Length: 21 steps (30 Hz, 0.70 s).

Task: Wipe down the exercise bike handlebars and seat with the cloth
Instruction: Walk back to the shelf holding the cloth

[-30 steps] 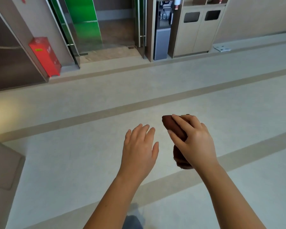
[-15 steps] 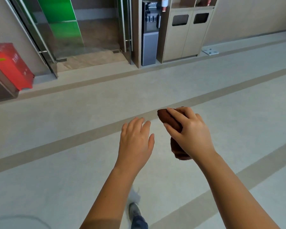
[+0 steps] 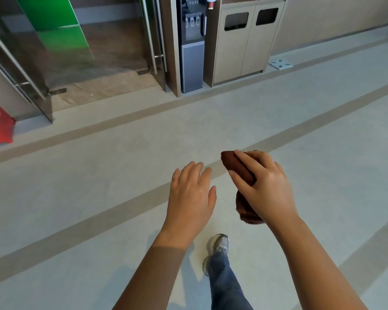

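Right hand (image 3: 266, 186) around cloth (image 3: 238, 164)

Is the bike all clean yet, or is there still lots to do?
Not yet. The right hand already grips the brown cloth, so that part is ready. The left hand is open and empty. No exercise bike shows, just floor, so no wiping can be seen. The handlebars and seat are likely still left.
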{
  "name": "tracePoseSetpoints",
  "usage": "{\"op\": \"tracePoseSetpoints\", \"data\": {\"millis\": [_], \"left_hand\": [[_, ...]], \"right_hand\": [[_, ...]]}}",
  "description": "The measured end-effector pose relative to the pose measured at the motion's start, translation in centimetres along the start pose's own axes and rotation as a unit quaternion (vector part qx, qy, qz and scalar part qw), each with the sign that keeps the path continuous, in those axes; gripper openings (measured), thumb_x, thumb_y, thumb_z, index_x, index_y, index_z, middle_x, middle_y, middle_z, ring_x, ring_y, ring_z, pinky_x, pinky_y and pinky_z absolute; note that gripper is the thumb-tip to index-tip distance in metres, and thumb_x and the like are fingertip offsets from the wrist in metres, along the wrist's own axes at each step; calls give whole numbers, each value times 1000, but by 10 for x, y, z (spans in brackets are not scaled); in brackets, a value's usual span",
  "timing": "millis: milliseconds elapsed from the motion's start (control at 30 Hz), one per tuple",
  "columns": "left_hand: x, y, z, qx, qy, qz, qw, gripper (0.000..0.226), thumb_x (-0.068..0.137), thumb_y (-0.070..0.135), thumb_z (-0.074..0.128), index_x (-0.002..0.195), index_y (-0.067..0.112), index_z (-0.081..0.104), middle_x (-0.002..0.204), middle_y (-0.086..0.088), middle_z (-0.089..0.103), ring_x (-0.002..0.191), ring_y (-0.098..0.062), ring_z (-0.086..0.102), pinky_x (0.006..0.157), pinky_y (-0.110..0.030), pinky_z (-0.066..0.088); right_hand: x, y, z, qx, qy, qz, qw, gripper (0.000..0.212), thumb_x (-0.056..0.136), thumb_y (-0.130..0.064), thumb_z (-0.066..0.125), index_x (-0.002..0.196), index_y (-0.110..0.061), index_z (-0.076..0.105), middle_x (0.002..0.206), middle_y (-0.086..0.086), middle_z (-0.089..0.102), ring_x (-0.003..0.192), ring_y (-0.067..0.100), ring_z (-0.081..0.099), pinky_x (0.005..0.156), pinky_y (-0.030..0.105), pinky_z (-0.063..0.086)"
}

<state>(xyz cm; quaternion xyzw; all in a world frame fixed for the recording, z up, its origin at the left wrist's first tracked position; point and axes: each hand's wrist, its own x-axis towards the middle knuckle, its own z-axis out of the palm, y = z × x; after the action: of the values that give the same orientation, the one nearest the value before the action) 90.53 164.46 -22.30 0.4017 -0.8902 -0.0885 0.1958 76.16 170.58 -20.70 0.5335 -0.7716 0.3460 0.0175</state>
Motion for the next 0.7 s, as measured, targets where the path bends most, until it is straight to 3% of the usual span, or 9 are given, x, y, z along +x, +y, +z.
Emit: {"op": "tracePoseSetpoints", "data": {"millis": [167,367,567,700], "left_hand": [[127,-19,35,14,-10,28,999,37,89,22,55,123,7,53,129,-14,53,126,-31,42,105,-49,29],[278,-41,57,27,-39,21,999,43,95,30,39,135,15,40,144,-6,37,136,-22,24,111,-40,13],[379,-72,70,13,15,14,1000,34,80,13,66,111,1,61,116,-19,62,113,-35,54,95,-55,41],[451,-107,86,17,-16,-8,1000,37,86,21,59,120,6,57,127,-16,55,123,-32,46,103,-51,32]], "right_hand": [[111,47,37,5,15,3,1000,40,82,-34,63,122,-28,58,116,0,59,94,33,56,74,37,49],[252,87,65,0,18,-2,1000,40,82,-34,62,121,-27,58,117,2,59,94,35,56,71,39,51],[367,109,105,-10,7,-18,1000,40,82,-33,63,122,-26,58,116,4,59,91,35,56,69,40,51],[438,119,146,-11,12,-28,999,40,82,-32,64,121,-24,59,116,6,60,90,36,57,70,41,51]]}}
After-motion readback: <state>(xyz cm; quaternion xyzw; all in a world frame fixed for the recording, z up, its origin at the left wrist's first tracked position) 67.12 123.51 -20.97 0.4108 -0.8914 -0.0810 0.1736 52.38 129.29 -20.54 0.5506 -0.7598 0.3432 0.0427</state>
